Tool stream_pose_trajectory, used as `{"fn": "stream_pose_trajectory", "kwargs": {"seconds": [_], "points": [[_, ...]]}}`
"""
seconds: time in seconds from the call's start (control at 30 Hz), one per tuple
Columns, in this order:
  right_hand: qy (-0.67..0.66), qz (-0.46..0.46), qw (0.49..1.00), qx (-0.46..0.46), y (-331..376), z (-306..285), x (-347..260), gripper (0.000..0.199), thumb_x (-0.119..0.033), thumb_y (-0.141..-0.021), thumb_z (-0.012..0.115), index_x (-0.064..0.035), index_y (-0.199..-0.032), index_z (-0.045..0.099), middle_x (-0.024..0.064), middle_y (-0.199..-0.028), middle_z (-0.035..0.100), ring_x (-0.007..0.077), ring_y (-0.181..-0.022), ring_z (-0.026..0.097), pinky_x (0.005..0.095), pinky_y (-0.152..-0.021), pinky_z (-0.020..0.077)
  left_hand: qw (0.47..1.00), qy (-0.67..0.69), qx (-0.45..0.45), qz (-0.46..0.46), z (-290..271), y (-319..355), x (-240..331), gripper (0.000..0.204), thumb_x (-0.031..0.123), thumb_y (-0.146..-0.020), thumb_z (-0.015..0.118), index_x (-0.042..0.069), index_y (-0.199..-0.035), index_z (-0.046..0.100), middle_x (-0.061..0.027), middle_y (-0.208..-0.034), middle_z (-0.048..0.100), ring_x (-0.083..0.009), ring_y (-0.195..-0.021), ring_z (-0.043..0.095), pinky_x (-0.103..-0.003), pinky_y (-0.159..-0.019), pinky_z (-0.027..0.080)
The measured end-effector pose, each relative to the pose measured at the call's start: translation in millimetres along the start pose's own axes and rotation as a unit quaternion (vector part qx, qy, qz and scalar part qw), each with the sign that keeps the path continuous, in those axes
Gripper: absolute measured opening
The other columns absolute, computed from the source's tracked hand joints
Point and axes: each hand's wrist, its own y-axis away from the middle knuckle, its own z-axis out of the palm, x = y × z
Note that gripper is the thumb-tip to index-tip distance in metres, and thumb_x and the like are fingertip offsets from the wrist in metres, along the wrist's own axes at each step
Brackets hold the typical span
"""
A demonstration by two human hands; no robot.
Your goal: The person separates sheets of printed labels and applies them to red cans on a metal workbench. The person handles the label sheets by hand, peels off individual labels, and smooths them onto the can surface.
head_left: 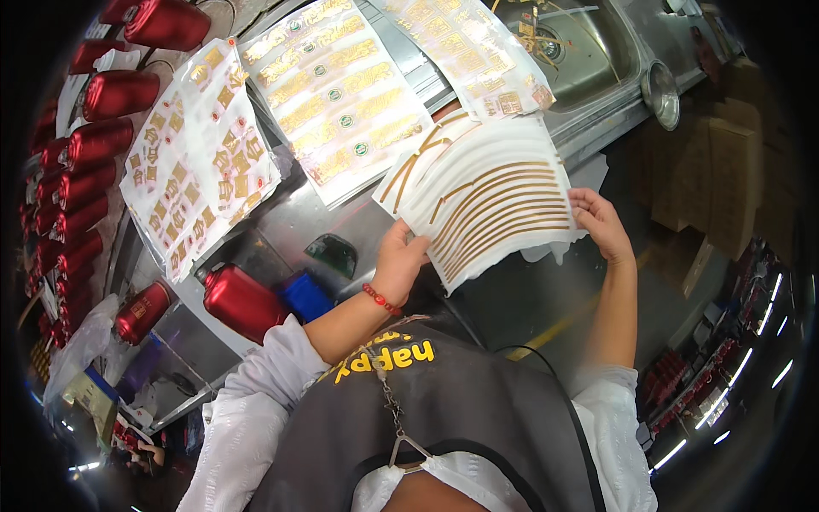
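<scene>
Between my two hands hangs a white sheet point(478, 154) with several curved gold strips point(503, 198) on it. My left hand point(401, 260) pinches its near left edge and wears a red bead bracelet. Opposite it, my right hand point(600, 224) grips the right edge. The sheet bows a little, and its far part lies over the table's edge. Just beyond it are a sheet of gold and green decals point(337, 94) and another gold decal sheet point(473, 60). Farther left lies a stack of sheets with small gold and red decals point(196, 162).
Many red metallic bottles point(119, 94) line the left side. One red bottle point(243, 300) lies near my left forearm beside a blue box point(307, 296) and a dark green piece point(331, 254). A metal sink point(589, 51) holds strip scraps, with a steel bowl point(660, 94) at its edge. Cardboard boxes point(712, 171) stand right.
</scene>
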Motion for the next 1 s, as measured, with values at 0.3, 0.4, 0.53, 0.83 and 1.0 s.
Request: {"fn": "stream_pose_trajectory", "kwargs": {"seconds": [0.3, 0.4, 0.53, 0.83, 1.0], "points": [[0.122, -0.080, 0.976, 0.161, -159.0, 36.3, -112.2, 0.056, -0.030, -0.099, 0.054, 0.0005, -0.145, 0.044, 0.0118, -0.121, 0.065, 0.0173, -0.102, 0.061, 0.0298, -0.088, 0.0481, 0.842, -0.479, 0.024, 0.247, -42.6, 51.3, 70.5, 0.052, 0.011, -0.088, 0.066, 0.000, -0.136, 0.048, -0.0214, -0.111, 0.065, -0.0294, -0.091, 0.068, -0.037, -0.077, 0.055], [0.240, -0.104, 0.957, 0.125, -176.1, 43.3, -117.7, 0.049, -0.035, -0.096, 0.055, 0.0017, -0.129, 0.057, 0.0061, -0.096, 0.064, 0.0153, -0.080, 0.057, 0.0297, -0.070, 0.0455, 0.874, -0.414, -0.005, 0.254, -62.1, 89.7, 102.9, 0.052, 0.007, -0.089, 0.064, -0.002, -0.138, 0.048, -0.0187, -0.121, 0.062, -0.0256, -0.103, 0.066, -0.034, -0.090, 0.051], [0.262, -0.124, 0.948, 0.131, -186.4, 34.9, -128.0, 0.043, -0.035, -0.092, 0.060, 0.0000, -0.117, 0.063, 0.0033, -0.084, 0.061, 0.0110, -0.072, 0.054, 0.0288, -0.058, 0.0425, 0.873, -0.319, 0.072, 0.360, -91.4, 143.8, 111.9, 0.051, 0.005, -0.090, 0.058, -0.008, -0.138, 0.047, -0.0163, -0.124, 0.060, -0.0243, -0.111, 0.062, -0.034, -0.099, 0.047], [0.251, -0.095, 0.946, 0.180, -218.1, 60.2, -144.5, 0.026, -0.011, -0.077, 0.060, -0.0033, -0.102, 0.055, 0.0089, -0.081, 0.051, 0.0237, -0.063, 0.051, 0.0398, -0.050, 0.0364, 0.818, -0.163, 0.186, 0.520, -197.9, 205.9, 4.4, 0.042, 0.018, -0.097, 0.055, -0.008, -0.130, 0.053, -0.0155, -0.115, 0.064, -0.0203, -0.102, 0.064, -0.035, -0.094, 0.050], [0.039, -0.233, 0.965, 0.114, -211.3, 51.5, -155.6, 0.011, -0.005, -0.075, 0.055, 0.0016, -0.084, 0.056, 0.0101, -0.074, 0.054, 0.0247, -0.060, 0.057, 0.0415, -0.050, 0.0464, 0.779, -0.179, 0.260, 0.542, -231.1, 209.8, -18.2, 0.033, 0.012, -0.100, 0.053, -0.004, -0.128, 0.056, -0.0120, -0.114, 0.064, -0.0159, -0.099, 0.064, -0.031, -0.093, 0.050]]}}
